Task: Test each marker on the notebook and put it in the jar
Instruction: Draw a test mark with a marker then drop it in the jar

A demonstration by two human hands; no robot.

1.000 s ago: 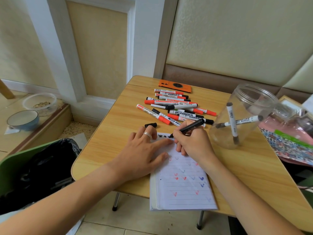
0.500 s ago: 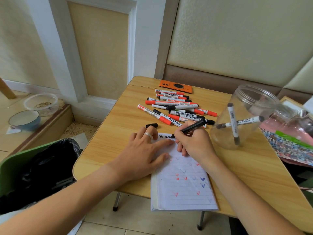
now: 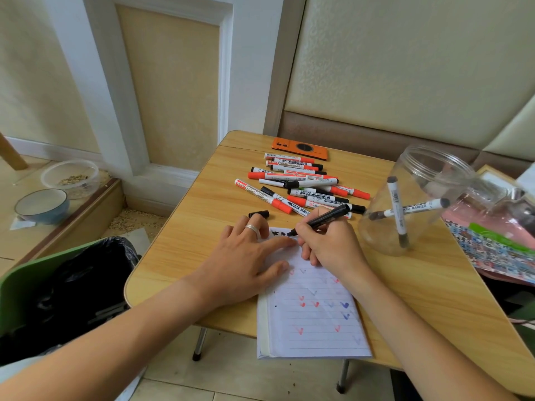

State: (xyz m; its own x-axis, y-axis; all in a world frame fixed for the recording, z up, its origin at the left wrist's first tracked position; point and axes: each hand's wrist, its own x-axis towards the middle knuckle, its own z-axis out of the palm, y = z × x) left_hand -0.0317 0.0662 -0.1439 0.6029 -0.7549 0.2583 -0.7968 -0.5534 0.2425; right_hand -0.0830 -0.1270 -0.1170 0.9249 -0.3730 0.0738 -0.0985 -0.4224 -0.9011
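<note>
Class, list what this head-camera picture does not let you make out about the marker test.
- Head view: part of the notebook page lies under the left hand and right hand.
- Labels in the marker pile are too small to read.
- The colourful packet is cut off by the right edge.

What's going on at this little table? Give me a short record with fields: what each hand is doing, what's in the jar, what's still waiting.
right hand: holds a black marker, tip on the top of the notebook
left hand: lies flat on the notebook, fingers straight
page: black marks at the top, red and blue ticks lower down
jar: clear, open, two markers inside
loose cap: black, on the table beside the left hand
waiting: pile of markers behind the hands
</note>
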